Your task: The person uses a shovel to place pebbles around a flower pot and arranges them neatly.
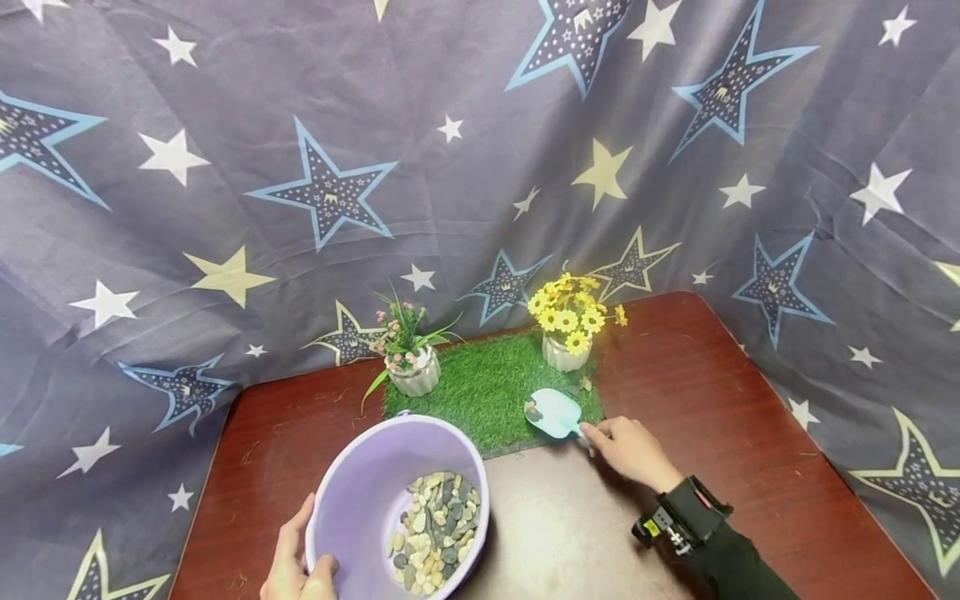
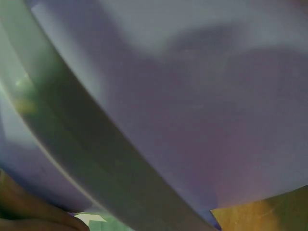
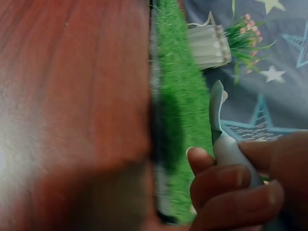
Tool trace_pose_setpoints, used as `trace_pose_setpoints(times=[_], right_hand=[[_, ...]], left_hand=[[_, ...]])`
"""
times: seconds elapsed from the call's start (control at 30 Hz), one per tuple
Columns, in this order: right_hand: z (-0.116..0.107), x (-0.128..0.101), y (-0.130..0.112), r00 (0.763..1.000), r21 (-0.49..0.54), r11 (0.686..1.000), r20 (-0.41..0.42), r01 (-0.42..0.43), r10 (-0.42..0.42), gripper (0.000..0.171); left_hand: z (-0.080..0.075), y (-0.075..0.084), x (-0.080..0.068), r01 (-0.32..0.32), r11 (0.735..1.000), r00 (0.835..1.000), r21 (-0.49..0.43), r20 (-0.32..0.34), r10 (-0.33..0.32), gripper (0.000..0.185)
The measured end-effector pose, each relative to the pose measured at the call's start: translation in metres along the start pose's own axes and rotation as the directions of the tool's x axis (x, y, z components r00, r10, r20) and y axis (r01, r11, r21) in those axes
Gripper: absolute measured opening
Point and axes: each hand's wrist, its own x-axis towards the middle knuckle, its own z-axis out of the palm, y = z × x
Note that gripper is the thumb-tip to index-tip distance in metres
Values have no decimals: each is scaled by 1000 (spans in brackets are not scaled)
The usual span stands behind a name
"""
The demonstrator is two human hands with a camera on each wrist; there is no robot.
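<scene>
Pebbles point(image 1: 532, 411) sit on the blade of a small pale blue scoop point(image 1: 555, 412), a couple of them, held over the patch of fake grass point(image 1: 487, 392) just in front of the pot of yellow flowers point(image 1: 567, 352). The right hand point(image 1: 630, 450) has its fingers curled round the scoop's handle; the left hand point(image 1: 296, 558) grips the near rim of the purple bucket point(image 1: 360, 483), which stands on the table point(image 1: 712, 400) with more stones point(image 1: 435, 529) heaped in its bottom. To do this well, I judge the blade should be kept level so nothing rolls off. The left hand's hold steadies the bucket. A second pot with pink flowers point(image 1: 408, 354) stands at the mat's left corner.
</scene>
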Motion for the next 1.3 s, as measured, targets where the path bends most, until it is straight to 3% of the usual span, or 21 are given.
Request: trace_pose_setpoints(times=[0.2, 0.47, 0.6, 0.77, 0.87, 1.03, 1.07, 1.2, 1.3], right_hand=[[19, 13, 10, 997, 135, 989, 41, -66, 61, 46], [19, 22, 15, 988, 284, 949, 111, -134, 106, 49], [17, 25, 15, 973, 366, 909, 183, -201, 142, 52], [17, 27, 15, 955, 453, 856, 262, -248, 139, 53], [17, 26, 13, 948, 494, 829, 293, -262, 125, 53], [15, 25, 7, 939, 532, 800, 326, -278, 110, 54], [14, 24, 7, 935, 539, 792, 337, -285, 107, 54], [9, 24, 8, 916, 572, 754, 389, -322, 96, 56], [6, 25, 9, 908, 578, 743, 408, -339, 97, 57]], left_hand=[[0, -7, 4, 32, 999, 997, -13, 65, -31, 83], [-1, -18, 14, 69, 991, 986, -115, 157, -51, 89], [0, -23, 18, 94, 976, 981, -196, 184, -57, 92], [1, -30, 22, 80, 974, 984, -214, 174, -43, 93], [1, -39, 24, -32, 950, 985, -311, 154, 83, 95], [-1, -56, 28, -202, 839, 933, -506, 162, 322, 105], [-1, -57, 28, -204, 824, 925, -529, 170, 339, 106], [-1, -58, 28, -183, 809, 919, -559, 194, 342, 106], [-2, -60, 29, -167, 819, 921, -549, 210, 328, 106]])
